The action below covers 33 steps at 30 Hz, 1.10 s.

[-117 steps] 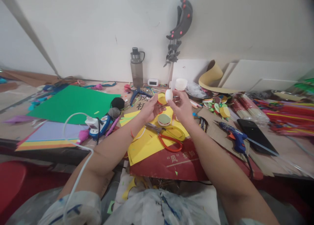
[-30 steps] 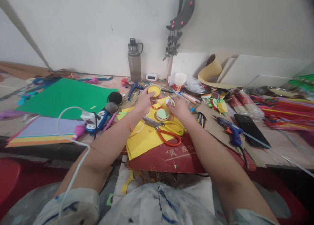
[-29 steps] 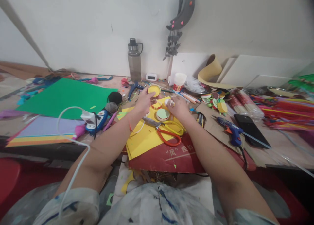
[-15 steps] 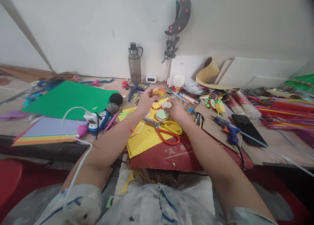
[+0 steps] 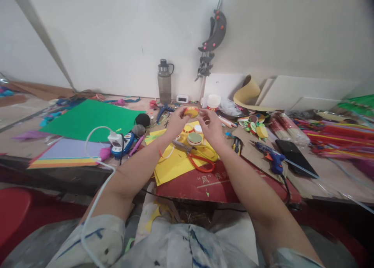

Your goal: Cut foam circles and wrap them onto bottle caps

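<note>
My left hand (image 5: 177, 122) pinches the left side of a shallow round paper-cup piece (image 5: 191, 112) with a yellow face and red-and-yellow rim. At its right edge are the curled fingers of my right hand (image 5: 210, 124), which appear to grip it too. Just below, a green-topped round piece (image 5: 194, 139), a white round piece (image 5: 198, 129) and a yellow-and-red ring (image 5: 187, 128) lie on yellow paper (image 5: 172, 166). Scissors (image 5: 201, 168) with red and yellow handles rest open on that paper, near my right forearm.
A water bottle (image 5: 165, 83) and paper cup (image 5: 213, 101) stand at the back. Green card (image 5: 96, 120) lies left, beside a white plug (image 5: 116, 139) whose cable crosses my left arm. To the right are a cutter (image 5: 237, 145), glue gun (image 5: 273, 157) and phone (image 5: 295, 157).
The yellow-faced piece is now raised and tilted between both hands. My right hand has moved up from the pieces on the paper towards it. The camera view has tipped upward.
</note>
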Motion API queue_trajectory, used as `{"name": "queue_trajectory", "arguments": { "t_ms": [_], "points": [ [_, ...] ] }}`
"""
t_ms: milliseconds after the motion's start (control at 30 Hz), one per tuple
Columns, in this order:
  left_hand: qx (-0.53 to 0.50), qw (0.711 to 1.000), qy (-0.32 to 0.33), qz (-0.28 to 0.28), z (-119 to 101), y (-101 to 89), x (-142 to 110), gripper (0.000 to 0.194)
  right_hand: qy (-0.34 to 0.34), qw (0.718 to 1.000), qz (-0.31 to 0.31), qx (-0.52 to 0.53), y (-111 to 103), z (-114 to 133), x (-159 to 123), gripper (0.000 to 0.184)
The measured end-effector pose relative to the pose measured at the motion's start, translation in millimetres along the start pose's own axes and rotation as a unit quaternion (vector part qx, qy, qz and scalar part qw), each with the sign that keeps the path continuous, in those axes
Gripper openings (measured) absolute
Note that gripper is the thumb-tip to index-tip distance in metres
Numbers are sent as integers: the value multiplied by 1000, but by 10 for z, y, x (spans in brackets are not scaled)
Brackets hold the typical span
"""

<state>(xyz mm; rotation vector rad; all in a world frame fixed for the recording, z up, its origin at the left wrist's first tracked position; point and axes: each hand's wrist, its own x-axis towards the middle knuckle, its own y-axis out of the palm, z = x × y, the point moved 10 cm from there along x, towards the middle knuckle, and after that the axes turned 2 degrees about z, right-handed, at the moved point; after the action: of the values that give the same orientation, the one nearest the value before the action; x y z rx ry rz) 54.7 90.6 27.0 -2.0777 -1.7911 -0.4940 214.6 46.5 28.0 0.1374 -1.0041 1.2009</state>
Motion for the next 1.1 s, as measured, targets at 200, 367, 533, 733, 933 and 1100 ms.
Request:
{"name": "queue_trajectory", "arguments": {
  "t_ms": [200, 367, 533, 733, 933, 1100],
  "points": [
    [-51, 998, 2, 36, -32, 132, -56, 27, 39, 999, 11, 1, -27, 52, -1, 31],
    [-120, 989, -86, 17, 161, 152, -105, 30, 164, 973, 23, 162, 92, -211, -16, 36],
    [-135, 984, -116, -1, 248, 150, -113, 25, 198, 959, 33, 203, 158, -291, -31, 39],
    [-123, 985, -108, -58, 284, -63, -47, 22, 93, 993, 71, 21, 52, 49, 34, 29],
    [-152, 973, -133, -116, 382, -295, 26, 25, 24, 985, 156, -67, 74, 444, -116, 21],
    [-203, 955, -181, -122, 443, -326, 59, 25, -28, 935, 304, -183, 43, 561, -688, 25]
  ]
}}
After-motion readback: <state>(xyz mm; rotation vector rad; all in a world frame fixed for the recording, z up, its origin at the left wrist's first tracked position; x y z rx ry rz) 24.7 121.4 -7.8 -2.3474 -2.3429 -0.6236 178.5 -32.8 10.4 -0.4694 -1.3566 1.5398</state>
